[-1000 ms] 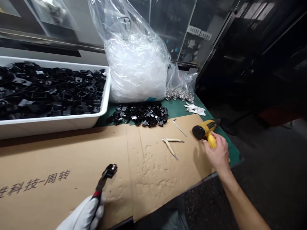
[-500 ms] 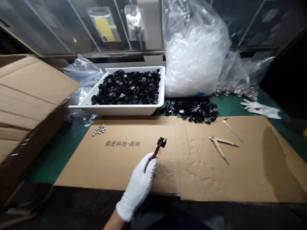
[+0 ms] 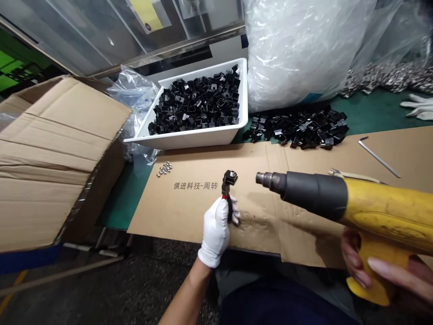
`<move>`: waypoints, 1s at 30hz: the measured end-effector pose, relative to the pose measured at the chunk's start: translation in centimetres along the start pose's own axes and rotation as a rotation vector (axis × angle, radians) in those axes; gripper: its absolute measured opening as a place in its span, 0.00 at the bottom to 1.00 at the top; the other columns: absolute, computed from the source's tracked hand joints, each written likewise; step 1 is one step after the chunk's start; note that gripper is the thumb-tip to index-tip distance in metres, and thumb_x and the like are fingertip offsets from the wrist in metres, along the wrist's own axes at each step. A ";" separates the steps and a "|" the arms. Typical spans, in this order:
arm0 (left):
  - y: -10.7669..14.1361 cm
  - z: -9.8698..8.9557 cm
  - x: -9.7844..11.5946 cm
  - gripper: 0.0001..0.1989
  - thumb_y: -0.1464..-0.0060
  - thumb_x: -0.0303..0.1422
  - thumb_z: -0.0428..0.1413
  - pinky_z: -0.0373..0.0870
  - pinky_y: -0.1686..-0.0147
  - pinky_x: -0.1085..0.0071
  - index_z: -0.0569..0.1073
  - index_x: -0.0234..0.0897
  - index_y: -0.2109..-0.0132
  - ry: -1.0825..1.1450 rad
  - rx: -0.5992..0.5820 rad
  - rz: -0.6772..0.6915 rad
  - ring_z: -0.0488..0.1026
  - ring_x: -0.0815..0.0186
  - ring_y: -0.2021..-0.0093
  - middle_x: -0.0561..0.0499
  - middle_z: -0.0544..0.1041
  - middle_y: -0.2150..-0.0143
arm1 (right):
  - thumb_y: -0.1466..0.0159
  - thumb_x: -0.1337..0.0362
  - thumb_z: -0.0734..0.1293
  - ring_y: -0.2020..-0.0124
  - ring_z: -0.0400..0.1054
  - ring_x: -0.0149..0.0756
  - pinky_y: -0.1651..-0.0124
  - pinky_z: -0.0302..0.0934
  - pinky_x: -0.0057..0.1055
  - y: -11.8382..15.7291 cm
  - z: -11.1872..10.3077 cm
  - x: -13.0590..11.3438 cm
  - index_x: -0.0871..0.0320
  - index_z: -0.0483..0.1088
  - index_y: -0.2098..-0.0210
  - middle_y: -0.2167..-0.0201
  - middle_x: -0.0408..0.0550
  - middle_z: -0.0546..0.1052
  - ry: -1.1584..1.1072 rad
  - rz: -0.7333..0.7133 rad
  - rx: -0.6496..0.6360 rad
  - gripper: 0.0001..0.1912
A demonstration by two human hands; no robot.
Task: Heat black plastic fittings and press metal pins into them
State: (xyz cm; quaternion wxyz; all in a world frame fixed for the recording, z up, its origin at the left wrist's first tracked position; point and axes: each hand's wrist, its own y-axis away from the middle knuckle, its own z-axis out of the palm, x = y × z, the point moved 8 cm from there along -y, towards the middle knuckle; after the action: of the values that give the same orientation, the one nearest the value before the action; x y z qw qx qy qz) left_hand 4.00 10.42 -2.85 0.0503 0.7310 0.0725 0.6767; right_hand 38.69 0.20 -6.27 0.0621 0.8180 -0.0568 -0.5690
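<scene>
My left hand [image 3: 215, 228], in a white glove, is closed around dark pliers [image 3: 225, 188] with a red band. In their jaws sits a small black clip-like part [image 3: 230, 178] with a shiny metal piece on top. At the right, my bare right hand [image 3: 402, 280] grips the handle of a yellow heat gun [image 3: 389, 210]. Its stepped metal nozzle [image 3: 269, 179] points left toward the black part, a short gap apart from it. Under and behind the gun, a pair of cream-handled pliers [image 3: 358, 176] is mostly hidden.
Cardboard [image 3: 189, 207] covers the green table. Small metal pieces [image 3: 164, 169] lie on it. Behind stand a white tray [image 3: 189, 141] of black parts, a loose heap of black parts [image 3: 304, 127] and a bulging plastic bag [image 3: 301, 58]. A hex key [image 3: 379, 157] lies right; an open carton [image 3: 50, 171] stands left.
My right hand has come into view from the right with the heat gun. My left hand has turned more upright, still holding the pliers and black part. The view has shifted and tilted.
</scene>
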 end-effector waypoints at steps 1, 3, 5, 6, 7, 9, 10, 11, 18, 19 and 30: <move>0.0 0.0 0.0 0.24 0.29 0.50 0.45 0.69 0.69 0.70 0.72 0.33 0.55 -0.016 0.007 0.027 0.69 0.69 0.73 0.52 0.73 0.70 | 0.30 0.45 0.57 0.79 0.67 0.43 0.74 0.63 0.45 0.0 1.0 -0.3 0.47 0.74 0.48 0.70 0.55 0.74 -0.212 0.097 -0.075 0.21; 0.0 -0.1 0.1 0.23 0.29 0.50 0.46 0.68 0.68 0.70 0.73 0.33 0.54 -0.070 0.016 0.088 0.69 0.69 0.73 0.52 0.73 0.70 | 0.32 0.46 0.64 0.78 0.66 0.40 0.73 0.61 0.41 -0.1 2.9 -1.3 0.49 0.74 0.51 0.67 0.53 0.73 -0.589 0.285 -0.198 0.18; 0.0 -0.1 0.1 0.23 0.30 0.50 0.47 0.68 0.68 0.70 0.73 0.34 0.54 -0.117 0.022 0.137 0.68 0.69 0.72 0.52 0.73 0.69 | 0.36 0.48 0.69 0.75 0.66 0.39 0.70 0.62 0.39 -0.4 3.9 -2.2 0.50 0.74 0.52 0.66 0.50 0.73 -0.759 0.366 -0.246 0.18; 0.0 -0.1 0.0 0.22 0.30 0.50 0.47 0.68 0.67 0.70 0.74 0.34 0.54 -0.131 0.024 0.153 0.68 0.69 0.72 0.52 0.73 0.69 | 0.37 0.48 0.71 0.75 0.66 0.38 0.69 0.62 0.38 -0.6 4.0 -2.5 0.51 0.74 0.52 0.67 0.49 0.73 -0.785 0.374 -0.254 0.19; -0.1 -0.1 0.0 0.22 0.30 0.50 0.47 0.68 0.67 0.70 0.74 0.34 0.54 -0.136 0.029 0.162 0.68 0.69 0.72 0.52 0.73 0.69 | 0.38 0.48 0.72 0.76 0.65 0.37 0.69 0.62 0.38 -0.8 4.1 -2.5 0.51 0.74 0.52 0.68 0.48 0.73 -0.802 0.381 -0.252 0.19; -0.3 -0.2 0.0 0.23 0.29 0.50 0.47 0.67 0.68 0.70 0.73 0.34 0.54 -0.128 0.048 0.175 0.67 0.69 0.72 0.52 0.72 0.69 | 0.39 0.48 0.73 0.76 0.64 0.37 0.70 0.61 0.37 -1.0 4.3 -2.1 0.50 0.74 0.53 0.69 0.46 0.73 -0.833 0.394 -0.240 0.19; -0.4 -0.3 0.1 0.23 0.29 0.50 0.46 0.66 0.68 0.70 0.73 0.34 0.54 -0.123 0.060 0.178 0.66 0.69 0.72 0.52 0.72 0.69 | 0.39 0.48 0.73 0.77 0.64 0.37 0.70 0.61 0.37 -1.1 4.3 -2.0 0.50 0.74 0.53 0.70 0.46 0.73 -0.845 0.395 -0.235 0.19; -0.4 -0.3 0.2 0.24 0.29 0.50 0.46 0.66 0.69 0.71 0.73 0.34 0.54 -0.121 0.069 0.180 0.65 0.69 0.73 0.52 0.72 0.69 | 0.39 0.48 0.73 0.77 0.64 0.36 0.70 0.61 0.36 -1.1 4.4 -1.9 0.50 0.74 0.53 0.70 0.46 0.73 -0.855 0.393 -0.233 0.19; -0.4 -0.1 0.5 0.25 0.31 0.52 0.48 0.64 0.70 0.71 0.74 0.33 0.53 -0.164 0.071 0.163 0.64 0.69 0.72 0.52 0.70 0.70 | 0.41 0.49 0.73 0.77 0.65 0.35 0.71 0.61 0.34 -1.1 4.5 -2.0 0.55 0.75 0.53 0.70 0.48 0.75 -0.806 0.437 -0.207 0.22; -0.4 -0.1 0.5 0.25 0.31 0.52 0.48 0.64 0.70 0.71 0.75 0.33 0.53 -0.166 0.073 0.161 0.64 0.69 0.72 0.52 0.70 0.70 | 0.41 0.49 0.73 0.78 0.65 0.35 0.71 0.61 0.35 -1.1 4.5 -2.0 0.56 0.75 0.53 0.70 0.49 0.75 -0.792 0.446 -0.202 0.22; -0.3 -0.2 0.2 0.25 0.31 0.52 0.49 0.64 0.70 0.72 0.75 0.32 0.53 -0.137 0.069 0.141 0.64 0.69 0.72 0.52 0.70 0.71 | 0.45 0.49 0.76 0.79 0.65 0.34 0.75 0.60 0.32 -1.1 4.5 -1.2 0.52 0.76 0.55 0.72 0.48 0.75 -0.817 0.480 -0.178 0.22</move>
State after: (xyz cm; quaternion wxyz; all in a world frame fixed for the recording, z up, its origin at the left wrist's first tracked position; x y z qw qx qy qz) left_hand 3.82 10.76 -2.72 -0.0178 0.7802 0.0408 0.6239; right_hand 34.04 1.29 -6.87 0.2343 0.4826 -0.2148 -0.8162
